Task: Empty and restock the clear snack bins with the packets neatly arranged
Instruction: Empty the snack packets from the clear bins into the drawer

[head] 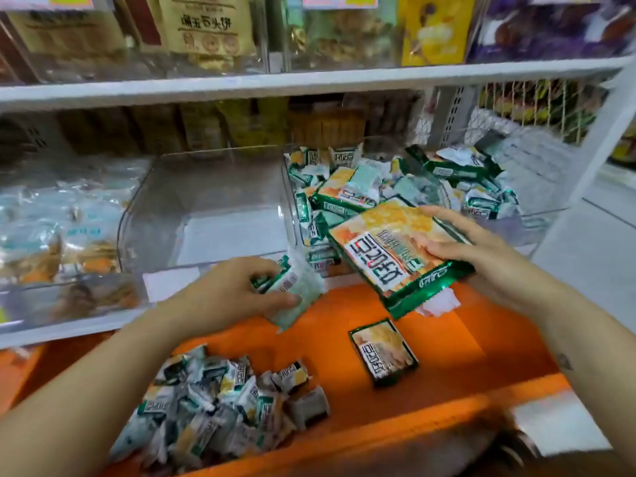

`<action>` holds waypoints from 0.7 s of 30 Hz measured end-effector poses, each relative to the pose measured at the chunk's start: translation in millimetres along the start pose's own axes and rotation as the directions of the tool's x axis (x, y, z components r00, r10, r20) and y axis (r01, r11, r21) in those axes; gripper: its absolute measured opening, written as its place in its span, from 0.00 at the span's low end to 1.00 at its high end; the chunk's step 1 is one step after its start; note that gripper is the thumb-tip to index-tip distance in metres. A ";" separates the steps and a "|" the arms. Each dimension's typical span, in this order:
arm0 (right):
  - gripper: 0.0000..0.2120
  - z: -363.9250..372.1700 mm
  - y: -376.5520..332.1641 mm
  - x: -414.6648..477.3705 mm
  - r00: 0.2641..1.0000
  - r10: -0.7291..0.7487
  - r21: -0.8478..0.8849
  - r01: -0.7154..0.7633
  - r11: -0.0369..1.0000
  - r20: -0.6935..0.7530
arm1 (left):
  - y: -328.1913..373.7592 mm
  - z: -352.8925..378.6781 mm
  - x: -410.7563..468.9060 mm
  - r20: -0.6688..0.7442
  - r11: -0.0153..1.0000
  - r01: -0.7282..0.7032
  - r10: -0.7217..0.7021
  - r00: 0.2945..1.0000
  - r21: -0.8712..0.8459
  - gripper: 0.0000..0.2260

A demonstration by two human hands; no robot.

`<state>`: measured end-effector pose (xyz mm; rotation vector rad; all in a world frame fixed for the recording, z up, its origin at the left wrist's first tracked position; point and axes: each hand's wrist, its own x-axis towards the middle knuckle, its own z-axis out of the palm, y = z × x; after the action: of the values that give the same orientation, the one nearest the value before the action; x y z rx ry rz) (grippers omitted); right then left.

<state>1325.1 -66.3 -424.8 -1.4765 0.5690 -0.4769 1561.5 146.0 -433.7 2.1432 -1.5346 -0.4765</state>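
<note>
A clear snack bin point(144, 215) stands on the lower shelf with nothing inside. To its right a second clear bin point(537, 218) is heaped with green and orange snack packets point(347, 191). My left hand point(227, 297) grips a small stack of pale green packets point(296, 290) in front of the bare bin. My right hand point(481, 249) holds a large green and orange packet point(389, 256), tilted, above the orange crate point(430, 401). In the crate lie a heap of small packets point(220, 401) and one flat packet point(382, 351).
Another clear bin point(51, 235) of pale blue packets sits at the left. The upper shelf point(309, 80) carries bins of brown, yellow and purple bags. A white upright post point(616, 132) frames the shelf on the right, with a wire basket point(537, 108) behind.
</note>
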 end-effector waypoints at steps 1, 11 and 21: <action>0.24 -7.5 8.6 -8.0 0.997 0.068 -0.047 -0.066 0.997 0.045 | -8.8 16.6 -4.7 0.062 0.999 0.045 -0.047 0.997 0.029 0.25; 0.18 -16.4 176.5 41.4 0.843 0.485 -0.378 -0.537 0.754 -0.231 | -140.9 149.3 8.0 0.287 0.926 0.353 -0.376 0.881 0.132 0.19; 0.24 -11.5 211.6 64.7 0.832 0.495 -0.609 -0.534 0.587 -0.252 | -215.7 165.4 -9.4 0.342 0.756 0.544 -0.652 0.677 0.364 0.20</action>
<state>1359.0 -105.6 -640.2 -1.8582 1.2707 0.1932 1641.8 186.6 -690.4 2.8842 -1.0613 -1.1411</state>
